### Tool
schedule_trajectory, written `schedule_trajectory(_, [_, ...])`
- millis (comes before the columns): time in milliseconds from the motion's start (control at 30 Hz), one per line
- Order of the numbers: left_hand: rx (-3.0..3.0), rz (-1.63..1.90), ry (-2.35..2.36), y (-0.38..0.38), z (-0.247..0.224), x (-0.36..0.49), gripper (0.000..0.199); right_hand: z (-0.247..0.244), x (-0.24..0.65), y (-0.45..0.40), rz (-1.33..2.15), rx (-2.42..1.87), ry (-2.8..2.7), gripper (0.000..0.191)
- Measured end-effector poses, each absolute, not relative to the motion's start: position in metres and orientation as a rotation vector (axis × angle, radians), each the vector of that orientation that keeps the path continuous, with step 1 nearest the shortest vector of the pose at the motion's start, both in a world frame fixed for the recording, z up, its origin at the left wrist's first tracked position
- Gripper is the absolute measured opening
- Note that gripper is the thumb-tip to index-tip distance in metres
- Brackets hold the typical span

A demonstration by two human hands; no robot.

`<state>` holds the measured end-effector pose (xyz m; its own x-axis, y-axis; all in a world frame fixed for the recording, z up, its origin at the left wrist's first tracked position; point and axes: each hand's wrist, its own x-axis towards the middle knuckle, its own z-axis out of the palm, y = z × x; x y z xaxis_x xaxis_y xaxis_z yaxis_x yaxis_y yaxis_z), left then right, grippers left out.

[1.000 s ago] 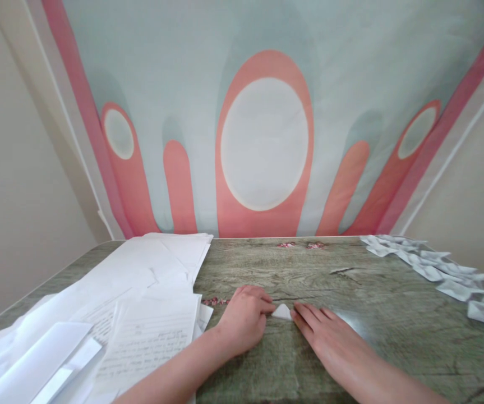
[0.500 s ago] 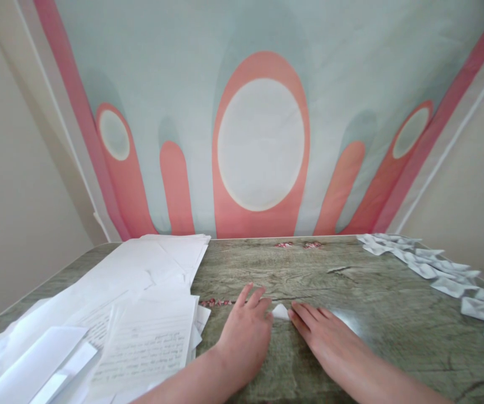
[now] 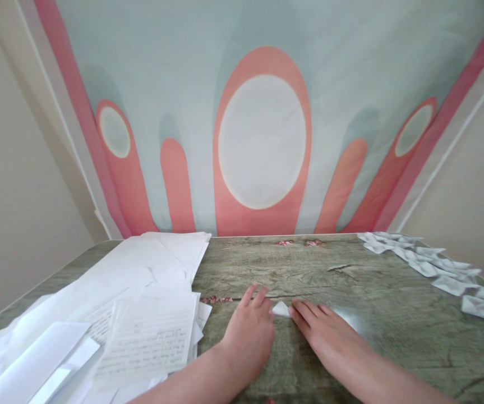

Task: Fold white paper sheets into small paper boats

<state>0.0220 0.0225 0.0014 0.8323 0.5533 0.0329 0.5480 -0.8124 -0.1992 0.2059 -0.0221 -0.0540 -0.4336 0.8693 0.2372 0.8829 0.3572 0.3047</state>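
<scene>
A small white piece of folded paper [image 3: 281,309] lies on the table between my two hands, its peak pointing away from me. My left hand [image 3: 250,328] holds its left corner; the outer fingers are raised and apart, and the thumb is mostly hidden. At the right corner, my right hand [image 3: 325,330] grips the paper with its fingertips, the fingers close together and stretched forward. Much of the paper's two ends is covered by the fingers.
Loose white sheets [image 3: 141,261], some handwritten, spread over the left of the wood-patterned table [image 3: 351,365]. Several folded white paper pieces [image 3: 454,285] line the right edge. Behind the table rises a wall panel [image 3: 191,67] with pink arches.
My left hand has turned slightly, and its raised fingers have drawn closer together. The folded paper and my right hand stay almost in place; the view tilts a little.
</scene>
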Motion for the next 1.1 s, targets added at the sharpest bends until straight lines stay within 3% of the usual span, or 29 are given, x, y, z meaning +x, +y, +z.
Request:
schedule_trajectory(300, [-2.959, -0.016, -0.846, 0.034, 0.003, 0.023, 0.019, -0.05, 0.206, -0.021, -0.621, -1.599, -2.543, 0.032])
schedule_trajectory(567, [-3.183, -0.618, -1.312, 0.053, -0.015, 0.01, 0.041, -0.057, 0.208, -0.02, -0.67, -1.557, -2.531, 0.038])
schedule_trajectory(767, [-3.086, -0.821, -1.475, 0.047, -0.023, 0.017, 0.014, -0.06, 0.207, -0.019, -0.687, -1.553, -2.522, 0.038])
schedule_trajectory(867, [-3.039, -0.805, -1.5, 0.044, -0.025, 0.021, 0.021, -0.058, 0.202, -0.017, -0.623, -1.554, -2.523, 0.035])
schedule_trajectory(1100, [-3.055, -0.82, -1.567, 0.047, -0.027, 0.024, 0.012, -0.045, 0.198, -0.018, -0.399, -1.551, -2.382, 0.034])
